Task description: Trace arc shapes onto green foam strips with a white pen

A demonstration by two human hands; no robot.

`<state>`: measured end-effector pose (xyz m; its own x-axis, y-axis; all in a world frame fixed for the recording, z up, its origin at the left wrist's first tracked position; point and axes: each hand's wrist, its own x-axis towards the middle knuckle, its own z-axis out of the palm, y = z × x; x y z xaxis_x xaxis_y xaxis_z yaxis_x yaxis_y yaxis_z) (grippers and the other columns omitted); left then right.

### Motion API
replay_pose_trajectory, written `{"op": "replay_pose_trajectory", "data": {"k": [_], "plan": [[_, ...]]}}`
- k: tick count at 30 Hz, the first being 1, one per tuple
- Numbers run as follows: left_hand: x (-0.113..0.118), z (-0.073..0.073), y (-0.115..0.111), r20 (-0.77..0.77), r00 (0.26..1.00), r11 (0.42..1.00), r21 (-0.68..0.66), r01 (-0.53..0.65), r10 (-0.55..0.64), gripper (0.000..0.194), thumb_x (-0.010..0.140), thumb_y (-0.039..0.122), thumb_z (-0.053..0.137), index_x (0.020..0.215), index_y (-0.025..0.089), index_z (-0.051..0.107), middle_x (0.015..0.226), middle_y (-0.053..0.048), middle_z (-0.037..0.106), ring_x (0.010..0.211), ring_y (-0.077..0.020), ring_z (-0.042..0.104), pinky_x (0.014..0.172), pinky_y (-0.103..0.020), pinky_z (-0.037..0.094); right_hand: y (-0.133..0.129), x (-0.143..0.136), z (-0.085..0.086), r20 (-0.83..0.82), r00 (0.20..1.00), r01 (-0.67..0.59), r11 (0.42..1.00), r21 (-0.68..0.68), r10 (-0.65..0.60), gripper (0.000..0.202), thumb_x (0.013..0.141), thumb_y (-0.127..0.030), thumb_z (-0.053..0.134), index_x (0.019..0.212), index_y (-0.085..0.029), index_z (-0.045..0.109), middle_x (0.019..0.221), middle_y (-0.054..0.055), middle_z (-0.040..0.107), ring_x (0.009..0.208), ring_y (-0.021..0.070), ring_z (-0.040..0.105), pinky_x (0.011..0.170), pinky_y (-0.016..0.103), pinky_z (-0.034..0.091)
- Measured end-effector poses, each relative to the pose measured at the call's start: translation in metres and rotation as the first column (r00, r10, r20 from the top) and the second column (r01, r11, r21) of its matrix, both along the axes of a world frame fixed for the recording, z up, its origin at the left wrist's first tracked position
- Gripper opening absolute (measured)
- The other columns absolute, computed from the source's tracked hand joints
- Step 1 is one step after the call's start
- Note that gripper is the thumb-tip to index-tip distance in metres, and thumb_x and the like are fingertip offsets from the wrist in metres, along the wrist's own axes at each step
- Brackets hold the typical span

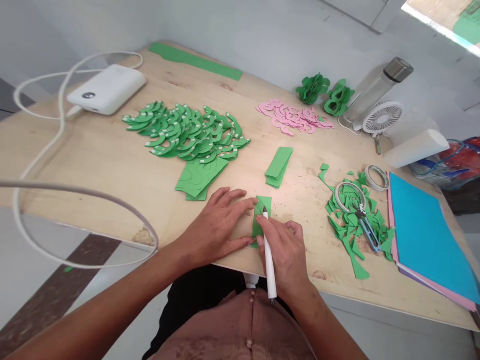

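Between the two hands, a small green paper piece (pixel 265 204) on the table (pixel 232 187); left hand (pixel 221 225) spread, fingertips at its left edge; right hand (pixel 283 245) pinching a white pen (pixel 269 260), tip apparently touching the paper.

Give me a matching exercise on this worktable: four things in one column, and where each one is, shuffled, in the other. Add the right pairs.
Things:
1. White pen
2. Pink cut-outs
3. Blue sheet
4. Blue-handled tool

Places:
A. On the heap of green scraps
B. In a loose pile, left of the clear bottle
C. In the right hand
D. On top of pink paper

Right pairs: 1-C, 2-B, 3-D, 4-A
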<state>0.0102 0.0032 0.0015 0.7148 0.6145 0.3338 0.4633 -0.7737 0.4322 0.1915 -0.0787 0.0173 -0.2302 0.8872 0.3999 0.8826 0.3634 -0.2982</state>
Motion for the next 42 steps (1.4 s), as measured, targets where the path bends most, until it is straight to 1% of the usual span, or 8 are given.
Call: {"op": "replay_pose_trajectory", "data": {"k": [14, 21, 24, 26, 30, 33, 37, 42], "plan": [[0.000, 0.007, 0.004, -0.028, 0.999, 1.000, -0.023, 0.017, -0.018, 0.059, 0.088, 0.039, 0.064, 0.137, 0.019, 0.039, 0.131, -0.011, 0.059, 0.129, -0.0314, 0.045, 0.111, -0.052, 0.030, 0.000, 0.000, -0.001, -0.030, 0.999, 0.022, 0.999, -0.024, -0.023, 0.028, 0.101, -0.016, 0.042, 0.125, -0.018, 0.056, 0.112, 0.010, 0.073, 0.097, 0.0197, 0.069, 0.084, 0.037, 0.037], [0.000, 0.003, 0.004, -0.017, 1.000, 1.000, -0.008, 0.012, -0.012, 0.057, 0.089, 0.039, 0.062, 0.138, 0.020, 0.039, 0.129, -0.011, 0.059, 0.129, -0.0306, 0.046, 0.112, -0.051, 0.029, 0.001, 0.004, 0.001, -0.201, 0.980, -0.001, 0.999, -0.036, -0.006, 0.032, 0.101, -0.017, 0.042, 0.130, -0.019, 0.053, 0.117, 0.010, 0.073, 0.100, 0.0192, 0.070, 0.088, 0.038, 0.042], [-0.001, 0.004, 0.004, -0.026, 1.000, 1.000, -0.010, 0.011, -0.011, 0.058, 0.088, 0.038, 0.063, 0.138, 0.019, 0.040, 0.127, -0.012, 0.060, 0.129, -0.0310, 0.046, 0.111, -0.052, 0.030, 0.003, 0.006, 0.008, -0.331, 0.942, 0.040, 0.998, -0.038, -0.051, 0.033, 0.100, -0.019, 0.043, 0.131, -0.021, 0.054, 0.117, 0.009, 0.073, 0.101, 0.0194, 0.069, 0.089, 0.038, 0.046], [-0.001, 0.004, 0.004, -0.031, 1.000, 1.000, -0.018, 0.004, -0.005, 0.059, 0.086, 0.038, 0.064, 0.137, 0.019, 0.042, 0.127, -0.012, 0.061, 0.129, -0.0316, 0.047, 0.111, -0.052, 0.031, 0.005, 0.007, 0.014, -0.429, 0.898, 0.066, 0.995, -0.079, -0.094, 0.031, 0.099, -0.022, 0.046, 0.128, -0.021, 0.058, 0.112, 0.009, 0.073, 0.100, 0.0203, 0.069, 0.087, 0.038, 0.049], [-0.002, 0.003, 0.004, -0.029, 1.000, 0.999, -0.032, 0.000, -0.001, 0.058, 0.085, 0.038, 0.065, 0.136, 0.021, 0.044, 0.127, -0.011, 0.062, 0.129, -0.0323, 0.047, 0.111, -0.053, 0.032, 0.017, 0.007, 0.019, -0.636, 0.747, 0.057, 0.972, -0.230, -0.194, 0.024, 0.097, -0.028, 0.049, 0.113, -0.023, 0.066, 0.102, 0.006, 0.074, 0.091, 0.0196, 0.070, 0.079, 0.034, 0.055], [-0.002, 0.002, 0.004, -0.017, 1.000, 1.000, -0.024, 0.009, -0.010, 0.057, 0.086, 0.037, 0.065, 0.136, 0.021, 0.043, 0.129, -0.011, 0.061, 0.130, -0.0320, 0.047, 0.112, -0.053, 0.032, 0.026, 0.006, 0.014, -0.697, 0.665, 0.056, 0.948, -0.313, -0.269, 0.019, 0.094, -0.028, 0.053, 0.102, -0.022, 0.068, 0.089, 0.003, 0.074, 0.080, 0.0173, 0.069, 0.070, 0.029, 0.055], [-0.002, 0.003, 0.004, -0.032, 0.999, 1.000, -0.025, 0.007, -0.008, 0.058, 0.086, 0.036, 0.065, 0.137, 0.021, 0.041, 0.129, -0.010, 0.061, 0.130, -0.0321, 0.046, 0.112, -0.053, 0.031, 0.035, 0.004, 0.007, -0.694, 0.651, 0.065, 0.933, -0.353, -0.307, 0.013, 0.090, -0.027, 0.056, 0.093, -0.021, 0.067, 0.080, 0.001, 0.071, 0.071, 0.0154, 0.066, 0.064, 0.027, 0.052], [-0.002, 0.004, 0.004, -0.038, 0.999, 0.999, -0.033, 0.011, -0.013, 0.054, 0.086, 0.035, 0.066, 0.134, 0.021, 0.043, 0.132, -0.009, 0.060, 0.131, -0.0316, 0.045, 0.114, -0.053, 0.028, 0.038, 0.001, 0.007, -0.690, 0.649, 0.085, 0.931, -0.354, -0.322, 0.011, 0.089, -0.027, 0.057, 0.089, -0.021, 0.067, 0.076, 0.000, 0.070, 0.067, 0.0141, 0.063, 0.060, 0.026, 0.050]]}}
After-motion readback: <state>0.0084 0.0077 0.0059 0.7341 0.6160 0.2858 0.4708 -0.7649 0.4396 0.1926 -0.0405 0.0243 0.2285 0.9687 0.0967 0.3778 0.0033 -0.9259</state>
